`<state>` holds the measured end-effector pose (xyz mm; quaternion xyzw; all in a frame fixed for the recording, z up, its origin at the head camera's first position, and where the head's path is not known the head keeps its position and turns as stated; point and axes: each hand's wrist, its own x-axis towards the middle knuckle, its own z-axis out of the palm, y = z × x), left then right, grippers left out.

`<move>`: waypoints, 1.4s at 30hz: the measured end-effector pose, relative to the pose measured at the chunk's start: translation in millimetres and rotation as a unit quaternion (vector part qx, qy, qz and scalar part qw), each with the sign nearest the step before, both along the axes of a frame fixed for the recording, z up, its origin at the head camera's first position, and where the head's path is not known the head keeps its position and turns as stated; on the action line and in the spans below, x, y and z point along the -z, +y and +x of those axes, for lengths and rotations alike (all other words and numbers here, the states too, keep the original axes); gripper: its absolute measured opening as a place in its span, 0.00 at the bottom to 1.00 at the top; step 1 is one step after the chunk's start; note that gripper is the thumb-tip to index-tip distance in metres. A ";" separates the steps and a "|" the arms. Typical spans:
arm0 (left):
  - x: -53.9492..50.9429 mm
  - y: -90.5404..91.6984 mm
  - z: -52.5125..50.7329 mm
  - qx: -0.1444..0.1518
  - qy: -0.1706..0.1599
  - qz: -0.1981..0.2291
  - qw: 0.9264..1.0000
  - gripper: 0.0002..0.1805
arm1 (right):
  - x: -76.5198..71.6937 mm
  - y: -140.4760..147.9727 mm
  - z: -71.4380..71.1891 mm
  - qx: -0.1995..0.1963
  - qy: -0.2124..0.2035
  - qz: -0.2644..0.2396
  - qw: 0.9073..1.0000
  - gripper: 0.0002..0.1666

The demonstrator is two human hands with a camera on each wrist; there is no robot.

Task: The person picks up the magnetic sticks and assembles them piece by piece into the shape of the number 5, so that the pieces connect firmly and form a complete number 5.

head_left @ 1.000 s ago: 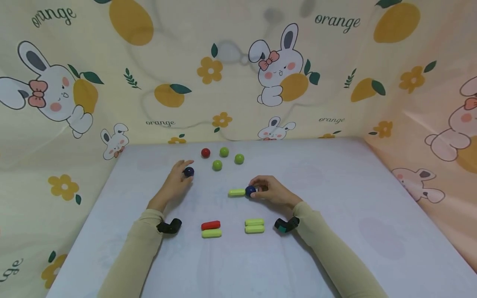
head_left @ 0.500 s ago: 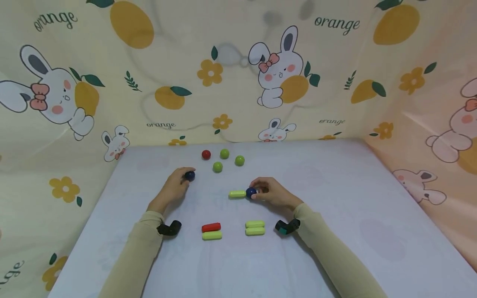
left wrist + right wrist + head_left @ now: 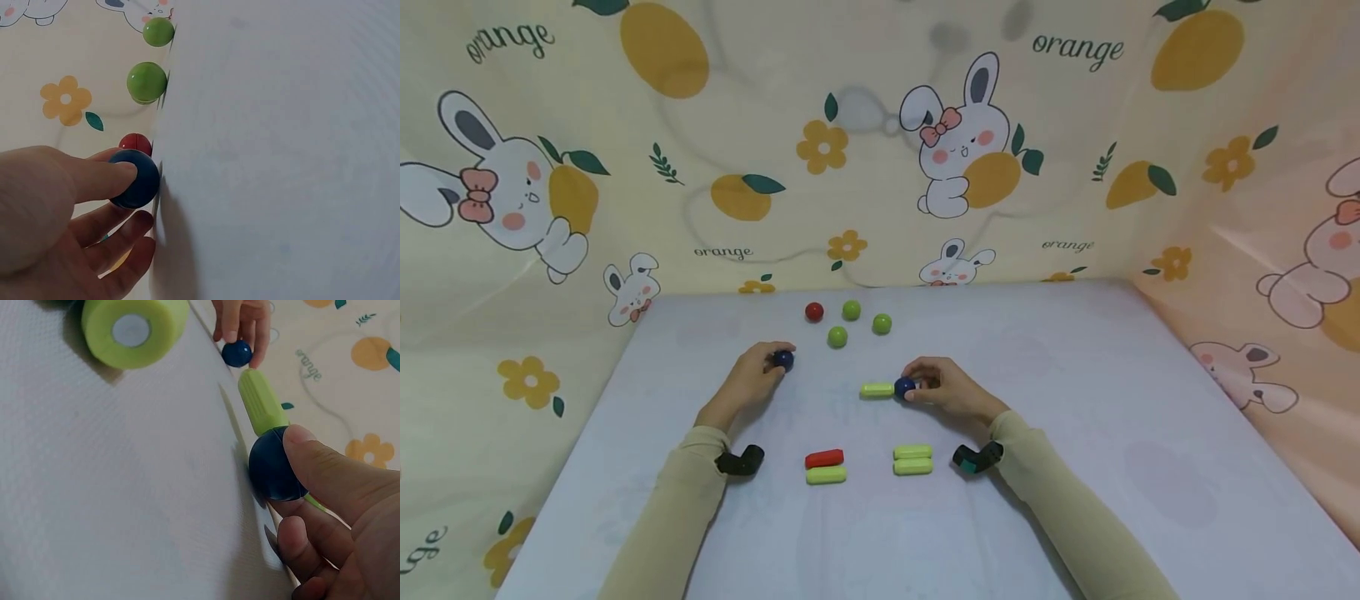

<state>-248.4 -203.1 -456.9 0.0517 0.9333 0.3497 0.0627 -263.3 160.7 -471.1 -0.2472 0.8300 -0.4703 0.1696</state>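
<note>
My left hand (image 3: pixel 751 377) pinches a dark blue ball (image 3: pixel 140 180) between thumb and fingers at the left of the table. My right hand (image 3: pixel 950 387) grips another dark blue ball (image 3: pixel 275 465) near the middle. A light green rod (image 3: pixel 877 391) extends leftward from that second ball, end against it. In the right wrist view the rod (image 3: pixel 261 403) points toward the left hand and its ball. Part of each ball is hidden by the fingers.
Behind the hands sit a red ball (image 3: pixel 814 312) and green balls (image 3: pixel 837 337). Nearer me lie a red rod (image 3: pixel 824 458) above a green rod (image 3: pixel 826 475), and a pair of green rods (image 3: pixel 913 459) to their right. A printed cloth (image 3: pixel 865 183) hangs behind the table.
My left hand has closed its fingers around its blue ball and come slightly nearer me and to the right. The right hand, its ball and the rod look almost unmoved.
</note>
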 end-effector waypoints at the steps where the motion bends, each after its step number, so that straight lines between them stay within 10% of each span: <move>1: 0.2 -0.2 0.4 0.002 0.002 0.000 1.000 0.24 | -0.1 -0.2 0.2 0.000 0.000 -0.002 1.000 0.19; 42: -20.6 48.4 19.2 0.120 -0.019 0.017 0.992 0.21 | 0.5 0.7 0.8 0.002 0.000 -0.003 1.000 0.19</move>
